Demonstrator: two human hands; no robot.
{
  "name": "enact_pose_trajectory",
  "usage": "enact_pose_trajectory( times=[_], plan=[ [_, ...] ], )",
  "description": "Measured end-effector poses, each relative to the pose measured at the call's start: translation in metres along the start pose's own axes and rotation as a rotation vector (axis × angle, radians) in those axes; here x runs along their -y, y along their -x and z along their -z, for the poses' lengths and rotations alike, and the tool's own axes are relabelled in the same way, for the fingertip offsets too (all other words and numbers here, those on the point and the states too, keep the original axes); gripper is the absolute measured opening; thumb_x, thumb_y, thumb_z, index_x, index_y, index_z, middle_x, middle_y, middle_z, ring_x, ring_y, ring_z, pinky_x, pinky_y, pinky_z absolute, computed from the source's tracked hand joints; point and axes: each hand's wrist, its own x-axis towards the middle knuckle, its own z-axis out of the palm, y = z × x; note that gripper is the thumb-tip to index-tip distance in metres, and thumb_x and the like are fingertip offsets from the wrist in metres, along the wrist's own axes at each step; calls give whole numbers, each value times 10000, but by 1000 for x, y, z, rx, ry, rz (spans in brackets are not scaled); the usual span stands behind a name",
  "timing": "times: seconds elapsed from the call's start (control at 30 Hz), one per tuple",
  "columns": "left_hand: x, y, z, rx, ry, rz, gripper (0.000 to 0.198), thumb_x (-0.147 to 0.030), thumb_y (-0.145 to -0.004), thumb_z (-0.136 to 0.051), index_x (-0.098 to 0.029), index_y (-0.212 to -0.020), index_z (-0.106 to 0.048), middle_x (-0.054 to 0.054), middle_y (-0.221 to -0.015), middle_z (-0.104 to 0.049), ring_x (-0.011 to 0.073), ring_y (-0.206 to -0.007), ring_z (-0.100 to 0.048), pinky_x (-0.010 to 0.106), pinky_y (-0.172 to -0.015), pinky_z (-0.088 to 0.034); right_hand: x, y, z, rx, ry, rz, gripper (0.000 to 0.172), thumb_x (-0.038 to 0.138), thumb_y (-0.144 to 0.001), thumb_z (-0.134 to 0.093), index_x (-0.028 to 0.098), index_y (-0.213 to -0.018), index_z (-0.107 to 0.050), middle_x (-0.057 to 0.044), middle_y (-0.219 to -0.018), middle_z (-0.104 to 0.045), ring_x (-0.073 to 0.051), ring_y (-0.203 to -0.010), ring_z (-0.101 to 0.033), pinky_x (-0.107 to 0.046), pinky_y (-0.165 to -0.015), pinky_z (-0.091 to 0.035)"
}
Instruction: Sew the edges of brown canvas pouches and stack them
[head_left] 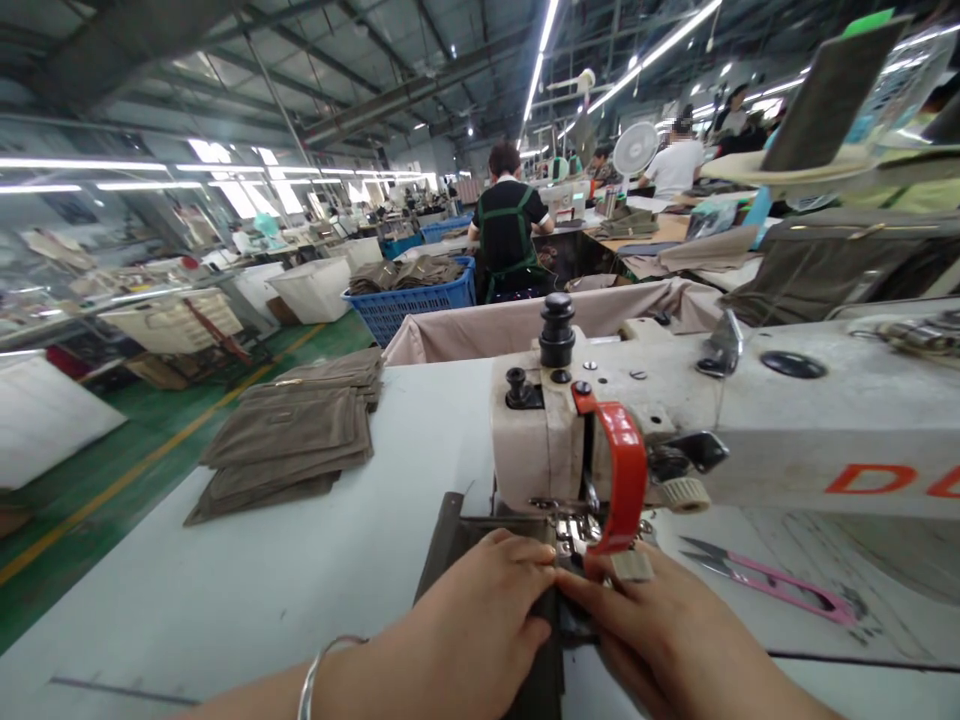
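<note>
A dark olive fabric piece (pixel 450 560) lies on the white sewing table (pixel 225 610) and runs under the presser foot (pixel 574 530) of a white industrial sewing machine (pixel 750 420). My left hand (pixel 472 625) presses down on this fabric, just in front of the foot. My right hand (pixel 660 640) holds the fabric from the other side, its fingertips close to my left hand's. A red curved guard (pixel 626 470) hangs just above my right hand. The needle area is partly hidden by the guard and my fingers.
Pink-handled thread snips (pixel 772 585) lie to the right. A stack of khaki fabric pieces (pixel 289 440) sits at the table's left. Beyond stand a blue crate of fabric (pixel 409 310), white bins (pixel 311 290), and a co-worker in a green apron (pixel 506 225).
</note>
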Motion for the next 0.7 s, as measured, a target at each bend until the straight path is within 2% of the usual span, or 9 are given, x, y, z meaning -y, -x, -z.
enact_pose_trajectory(
  times=[0.07, 0.2, 0.27, 0.33, 0.37, 0.43, 0.53, 0.63, 0.7],
  plan=[
    [0, 1, -4, -43, 25, 13, 294, -146, -879, -592, -159, -1172, -617, 81, -1226, -652, 244, -1147, -591, 409, -1061, -457, 1, 0, 0, 6, -2, -12, 449, 94, -804, -466, 205, -1202, -641, -135, -1133, -658, -304, -1005, -628, -486, -820, -561],
    [5, 14, 1, -32, 83, 78, 339, -106, -893, -541, -209, -1209, -609, 52, -1308, -603, 205, -1206, -555, 381, -1064, -456, 2, 0, 1, -18, -33, -45, 420, 85, -825, -443, 186, -1183, -638, -132, -1096, -656, -290, -986, -619, -470, -809, -560],
    [16, 33, 4, -140, 16, 257, 371, -167, -887, -568, -241, -1250, -573, 61, -1337, -561, 232, -1227, -524, 446, -1051, -455, 3, 0, 1, -35, -46, -68, 343, 105, -877, -441, 185, -1129, -658, -118, -1024, -662, -275, -952, -618, -457, -809, -556],
    [29, 57, 5, -305, -97, 469, 401, -307, -841, -644, -210, -1222, -570, 110, -1272, -559, 310, -1188, -513, 581, -1016, -424, 4, 0, 2, -37, -42, -79, 282, 146, -928, -441, 182, -1085, -673, -112, -953, -655, -272, -940, -613, -456, -814, -546],
    [34, 68, 4, -347, -115, 547, 385, -353, -801, -678, -190, -1141, -598, 119, -1197, -577, 334, -1134, -526, 623, -985, -415, 6, 0, 2, -25, -40, -83, 267, 173, -942, -447, 183, -1080, -676, -112, -936, -648, -277, -936, -610, -462, -809, -541],
    [40, 84, 2, -351, -41, 640, 278, -365, -737, -709, -175, -916, -613, 97, -1019, -603, 328, -997, -564, 618, -921, -439, 10, 0, 3, 14, -68, -128, 251, 210, -945, -464, 201, -1066, -684, -111, -953, -637, -281, -924, -605, -471, -797, -531],
    [34, 85, 1, -304, 382, 690, 204, -345, -752, -662, -189, -786, -535, 47, -849, -617, 261, -841, -611, 493, -832, -507, 24, -4, 2, 46, -301, -341, 238, 240, -934, -488, 234, -1096, -662, -83, -995, -624, -240, -892, -607, -419, -795, -519],
    [19, 72, 3, -335, 1068, 746, 348, -382, -764, -677, -193, -1007, -514, 35, -849, -677, 235, -759, -678, 399, -740, -550, 42, -11, -3, -37, -825, -715, 385, 340, -919, -526, 223, -1286, -495, -36, -897, -620, -161, -656, -595, -284, -569, -501],
    [11, 66, 5, -362, 1390, 801, 495, -346, -744, -708, -181, -1155, -489, 51, -875, -710, 246, -755, -706, 371, -728, -560, 55, -15, -5, -161, -1198, -925, 539, 423, -875, -603, 222, -1331, -398, 8, -804, -601, -106, -490, -496, -206, -413, -382]
  ],
)
